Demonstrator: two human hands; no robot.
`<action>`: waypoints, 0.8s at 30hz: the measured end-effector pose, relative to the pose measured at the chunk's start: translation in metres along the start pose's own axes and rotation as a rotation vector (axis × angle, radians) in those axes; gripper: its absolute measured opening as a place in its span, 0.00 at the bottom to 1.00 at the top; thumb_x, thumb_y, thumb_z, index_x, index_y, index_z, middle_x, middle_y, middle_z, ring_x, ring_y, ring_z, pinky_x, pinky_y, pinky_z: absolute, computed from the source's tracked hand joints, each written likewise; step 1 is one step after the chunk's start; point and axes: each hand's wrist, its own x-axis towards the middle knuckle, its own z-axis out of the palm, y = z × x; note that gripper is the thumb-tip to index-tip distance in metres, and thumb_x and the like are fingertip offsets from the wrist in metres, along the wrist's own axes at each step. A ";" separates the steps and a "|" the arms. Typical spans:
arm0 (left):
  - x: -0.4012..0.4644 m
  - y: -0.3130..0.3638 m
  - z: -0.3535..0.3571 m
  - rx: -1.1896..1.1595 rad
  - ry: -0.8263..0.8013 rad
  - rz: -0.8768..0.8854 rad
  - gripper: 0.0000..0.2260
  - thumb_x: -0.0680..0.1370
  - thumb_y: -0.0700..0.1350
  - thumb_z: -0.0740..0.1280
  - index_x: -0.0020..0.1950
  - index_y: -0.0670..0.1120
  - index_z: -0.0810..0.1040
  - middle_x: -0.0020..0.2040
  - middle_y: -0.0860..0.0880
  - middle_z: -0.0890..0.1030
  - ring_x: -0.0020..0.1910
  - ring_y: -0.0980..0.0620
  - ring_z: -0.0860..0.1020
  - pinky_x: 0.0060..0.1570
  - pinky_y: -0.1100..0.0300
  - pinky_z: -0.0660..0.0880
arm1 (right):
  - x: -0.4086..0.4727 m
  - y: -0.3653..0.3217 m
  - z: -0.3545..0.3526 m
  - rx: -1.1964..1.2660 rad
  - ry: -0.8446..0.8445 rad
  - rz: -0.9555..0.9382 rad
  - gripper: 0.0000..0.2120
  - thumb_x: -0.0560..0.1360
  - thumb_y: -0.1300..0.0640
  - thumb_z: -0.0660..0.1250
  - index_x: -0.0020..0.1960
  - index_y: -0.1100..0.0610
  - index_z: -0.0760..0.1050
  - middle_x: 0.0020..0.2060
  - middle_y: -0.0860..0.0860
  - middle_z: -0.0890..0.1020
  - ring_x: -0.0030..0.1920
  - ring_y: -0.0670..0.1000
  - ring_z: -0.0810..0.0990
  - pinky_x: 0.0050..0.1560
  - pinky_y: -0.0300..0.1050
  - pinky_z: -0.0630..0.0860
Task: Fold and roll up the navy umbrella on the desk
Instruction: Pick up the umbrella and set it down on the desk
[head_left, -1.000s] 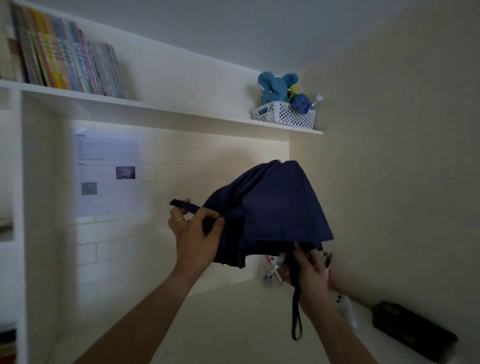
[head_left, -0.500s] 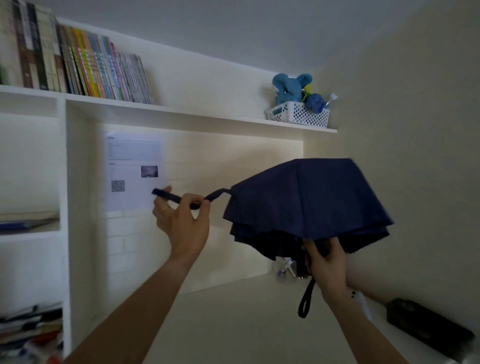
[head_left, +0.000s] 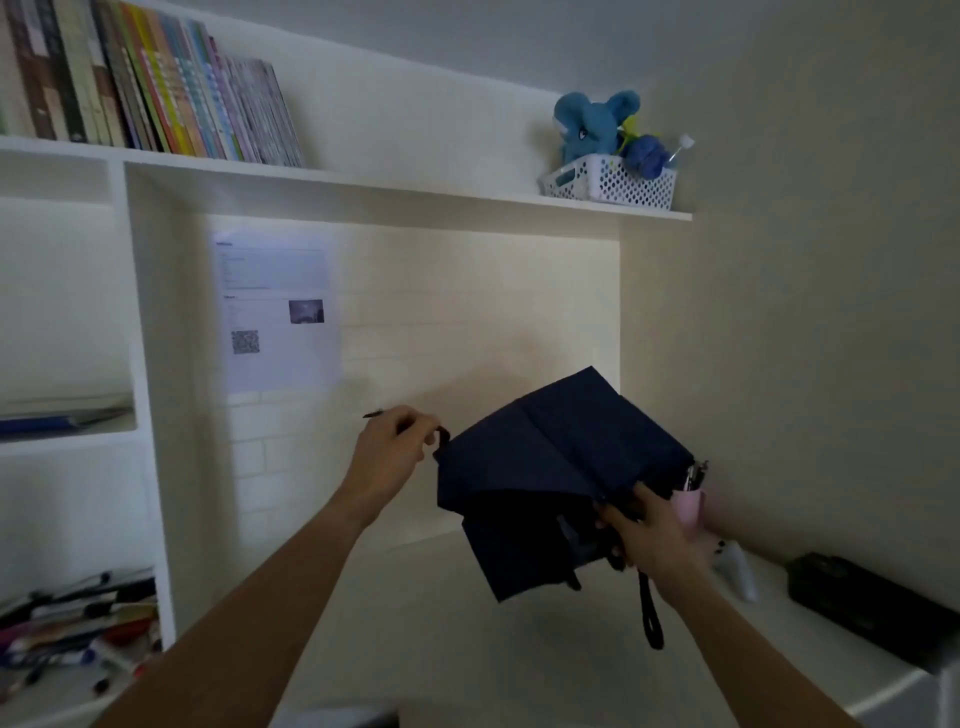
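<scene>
My left hand (head_left: 387, 452) pinches the closure strap (head_left: 441, 439) at the canopy's edge. The navy umbrella (head_left: 550, 478) hangs in the air above the counter (head_left: 441, 623), toward its back right corner. It looks light, with limp and slippery cloth over stiff ribs; strap and handle seem the best holds. My right hand (head_left: 649, 535) grips the handle. Beyond it, a pink cup (head_left: 691, 506) holds pens.

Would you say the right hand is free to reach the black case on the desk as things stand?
Probably not yet: the right hand grips the navy umbrella by its handle. The black case lies unobstructed just beyond it.
</scene>
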 end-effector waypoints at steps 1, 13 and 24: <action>0.002 -0.007 0.001 -0.024 -0.013 -0.005 0.12 0.81 0.47 0.67 0.43 0.40 0.81 0.39 0.46 0.82 0.36 0.51 0.78 0.42 0.58 0.76 | 0.002 0.007 0.003 -0.033 -0.031 0.035 0.07 0.78 0.58 0.70 0.49 0.61 0.75 0.35 0.59 0.83 0.25 0.52 0.76 0.27 0.46 0.73; 0.020 -0.118 0.026 -0.064 -0.214 -0.271 0.07 0.80 0.46 0.71 0.48 0.43 0.86 0.41 0.46 0.85 0.34 0.52 0.80 0.43 0.56 0.79 | 0.019 0.128 0.057 -0.540 -0.387 0.191 0.07 0.76 0.55 0.71 0.49 0.57 0.77 0.40 0.53 0.84 0.41 0.54 0.84 0.34 0.40 0.76; 0.038 -0.115 0.063 -0.243 -0.301 -0.347 0.07 0.78 0.46 0.73 0.49 0.43 0.86 0.39 0.48 0.84 0.35 0.51 0.79 0.45 0.55 0.78 | 0.035 0.004 0.093 -0.788 -0.301 -0.115 0.25 0.70 0.40 0.72 0.62 0.51 0.78 0.55 0.47 0.82 0.54 0.50 0.82 0.54 0.47 0.78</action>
